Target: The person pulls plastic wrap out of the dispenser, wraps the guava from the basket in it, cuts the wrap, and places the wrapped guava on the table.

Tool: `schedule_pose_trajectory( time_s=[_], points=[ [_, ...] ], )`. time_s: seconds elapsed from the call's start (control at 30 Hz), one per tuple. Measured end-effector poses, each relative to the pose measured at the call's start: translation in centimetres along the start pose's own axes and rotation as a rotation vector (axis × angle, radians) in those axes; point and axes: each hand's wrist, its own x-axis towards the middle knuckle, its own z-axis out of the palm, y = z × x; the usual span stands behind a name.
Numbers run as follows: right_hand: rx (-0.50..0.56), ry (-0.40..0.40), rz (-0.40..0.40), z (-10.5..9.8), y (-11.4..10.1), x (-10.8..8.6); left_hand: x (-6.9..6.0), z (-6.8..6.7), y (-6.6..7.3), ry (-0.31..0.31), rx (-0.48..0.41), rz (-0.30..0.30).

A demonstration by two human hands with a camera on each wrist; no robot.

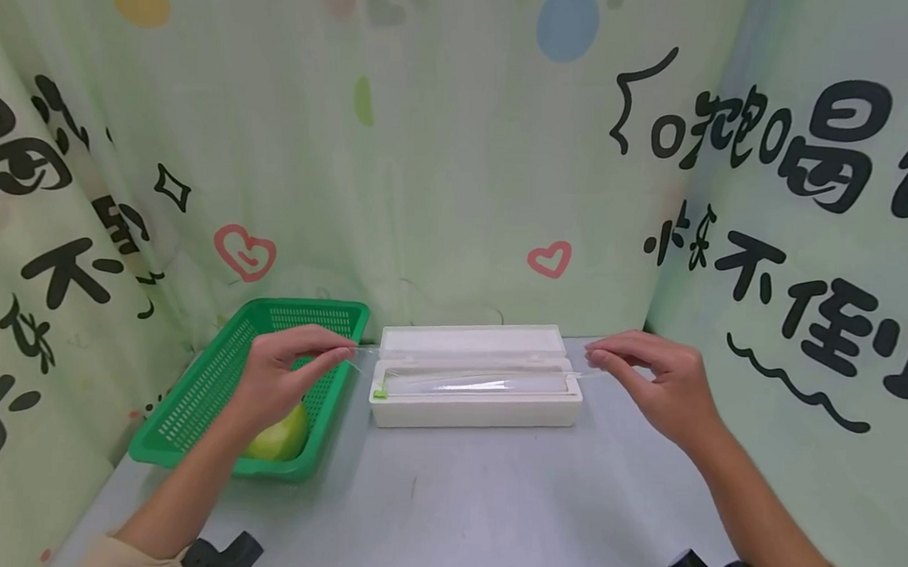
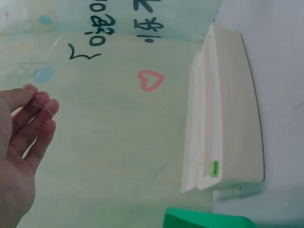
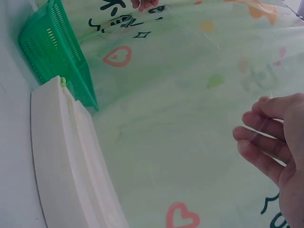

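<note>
A long white box (image 1: 475,411) stands with its lid raised, a roll of clear film (image 1: 480,383) inside and a small green piece at its left end. Clear film stretches above the box between both hands. My left hand (image 1: 289,374) pinches the film's left corner between thumb and forefinger, over the green basket's right side. On the other side, my right hand (image 1: 656,386) pinches the right corner, right of the box. In the wrist views, the left hand (image 2: 26,137) and the right hand (image 3: 273,137) each hold the barely visible film at the fingertips.
A green basket (image 1: 312,466) sits left of the box with a yellow-green fruit (image 1: 282,434) in it, partly behind the left forearm. The pale table (image 1: 461,501) meets a printed curtain (image 1: 427,191) at the back and sides.
</note>
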Motion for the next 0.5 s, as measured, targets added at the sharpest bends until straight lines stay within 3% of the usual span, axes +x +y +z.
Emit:
schedule_pose_trajectory(
  time_s=[0.5],
  points=[
    [0.069,0.071,-0.103,-0.6,-1.1,0.3,0.2,-1.0,1.5,0.026,-0.015,0.093]
  ],
)
